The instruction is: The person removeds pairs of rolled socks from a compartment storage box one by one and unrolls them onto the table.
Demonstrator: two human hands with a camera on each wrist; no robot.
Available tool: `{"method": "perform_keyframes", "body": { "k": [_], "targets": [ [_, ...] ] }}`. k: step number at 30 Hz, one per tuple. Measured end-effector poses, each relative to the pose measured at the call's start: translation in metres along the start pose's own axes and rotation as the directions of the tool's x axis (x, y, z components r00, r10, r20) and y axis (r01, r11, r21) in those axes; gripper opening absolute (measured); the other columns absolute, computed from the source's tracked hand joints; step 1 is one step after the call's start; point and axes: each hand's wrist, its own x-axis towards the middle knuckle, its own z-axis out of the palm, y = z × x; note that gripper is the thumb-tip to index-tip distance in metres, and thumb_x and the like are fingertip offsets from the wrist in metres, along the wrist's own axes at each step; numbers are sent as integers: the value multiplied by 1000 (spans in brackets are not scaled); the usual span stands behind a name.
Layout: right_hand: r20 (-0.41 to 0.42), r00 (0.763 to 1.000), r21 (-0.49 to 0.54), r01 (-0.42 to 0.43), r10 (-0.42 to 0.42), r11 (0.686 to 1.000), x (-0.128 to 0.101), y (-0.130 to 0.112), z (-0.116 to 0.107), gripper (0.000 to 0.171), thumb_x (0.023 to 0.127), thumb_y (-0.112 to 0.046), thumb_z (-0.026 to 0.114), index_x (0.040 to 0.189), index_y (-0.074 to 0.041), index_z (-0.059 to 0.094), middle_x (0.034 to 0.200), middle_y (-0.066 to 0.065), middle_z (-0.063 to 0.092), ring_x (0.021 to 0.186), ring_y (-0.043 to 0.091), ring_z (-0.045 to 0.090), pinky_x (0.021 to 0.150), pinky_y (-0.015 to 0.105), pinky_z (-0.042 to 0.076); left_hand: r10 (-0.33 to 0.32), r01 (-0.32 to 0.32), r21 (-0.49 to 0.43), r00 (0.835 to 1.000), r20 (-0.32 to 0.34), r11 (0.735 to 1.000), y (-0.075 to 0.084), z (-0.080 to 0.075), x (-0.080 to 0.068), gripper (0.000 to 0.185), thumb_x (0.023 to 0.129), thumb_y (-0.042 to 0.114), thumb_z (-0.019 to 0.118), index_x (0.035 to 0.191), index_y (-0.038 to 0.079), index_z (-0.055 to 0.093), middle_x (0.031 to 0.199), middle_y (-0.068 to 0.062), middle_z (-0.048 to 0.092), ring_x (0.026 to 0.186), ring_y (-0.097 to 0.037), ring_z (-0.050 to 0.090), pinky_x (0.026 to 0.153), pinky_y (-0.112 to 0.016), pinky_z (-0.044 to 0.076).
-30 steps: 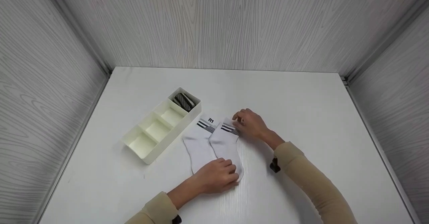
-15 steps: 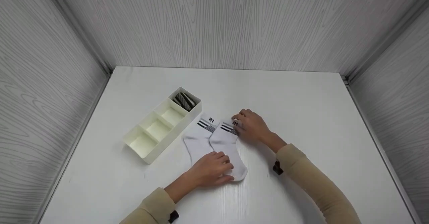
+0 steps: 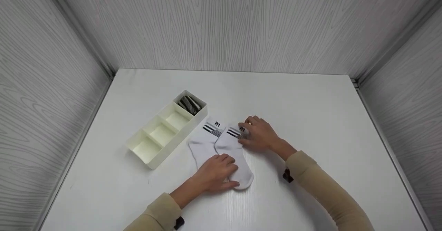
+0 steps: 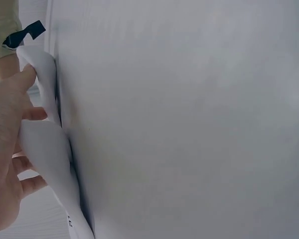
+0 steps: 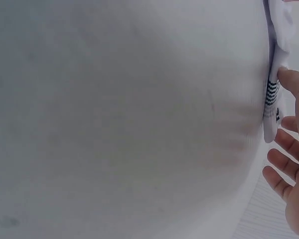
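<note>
Head view shows us two white ankle socks with black-striped cuffs lying side by side on the white wood-grain table (image 3: 310,99), just right of the cream plastic four-compartment organiser tray (image 3: 153,160). Our left hand (image 3: 215,172) rests with relaxed fingers on the foot end of the right-hand sock (image 3: 236,155), where it meets the left-hand sock (image 3: 203,144); our left wrist view shows the fingers spread loosely against white fabric (image 4: 47,154), not clenching it. Our right hand (image 3: 260,134) lies at the striped cuff of the right-hand sock, and in our right wrist view the thumb touches the cuff edge (image 5: 272,94) while the other fingers stay extended. A rolled black-and-white striped sock (image 3: 189,104) sits in the tray's farthest compartment.
</note>
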Motion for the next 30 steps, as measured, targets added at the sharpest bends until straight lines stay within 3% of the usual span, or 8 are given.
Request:
{"method": "perform_keyframes", "body": {
  "k": [7, 14, 23, 30],
  "targets": [
    [35, 999, 36, -7, 6, 999, 1, 0, 1, 61, 93, -51, 73, 140, -13, 66, 125, 11, 64, 112, 29, 60, 94, 47, 54, -11, 11, -17, 1000, 18, 1000, 1, 0, 0, 49, 99, 63, 59, 118, 20, 69, 127, -2, 68, 120, -21, 63, 99, -38, 55],
    [24, 1000, 38, -1, 0, 999, 4, 1, 0, 56, 92, -49, 73, 135, -14, 68, 123, 12, 65, 110, 30, 61, 94, 48, 54, -22, 21, -19, 999, -32, 1000, -8, -10, -4, 48, 98, 61, 63, 120, 19, 70, 127, -2, 71, 122, -21, 66, 103, -38, 55],
    [11, 1000, 26, 4, -4, 1000, 18, -10, -8, 53, 95, -52, 71, 133, -15, 69, 123, 12, 67, 110, 30, 63, 93, 48, 55, -119, 117, -58, 992, -37, 991, -40, -30, -25, 54, 98, 59, 65, 132, 17, 69, 135, -6, 69, 130, -27, 64, 110, -43, 53],
    [-37, 999, 37, 37, -35, 999, 34, -24, -15, 55, 96, -49, 71, 137, -13, 68, 122, 10, 68, 107, 28, 64, 89, 46, 56, -164, 169, 27, 977, -138, 985, -70, -40, -49, 56, 95, 57, 70, 132, 15, 70, 135, -8, 70, 131, -30, 64, 111, -44, 53]
  ]
}}
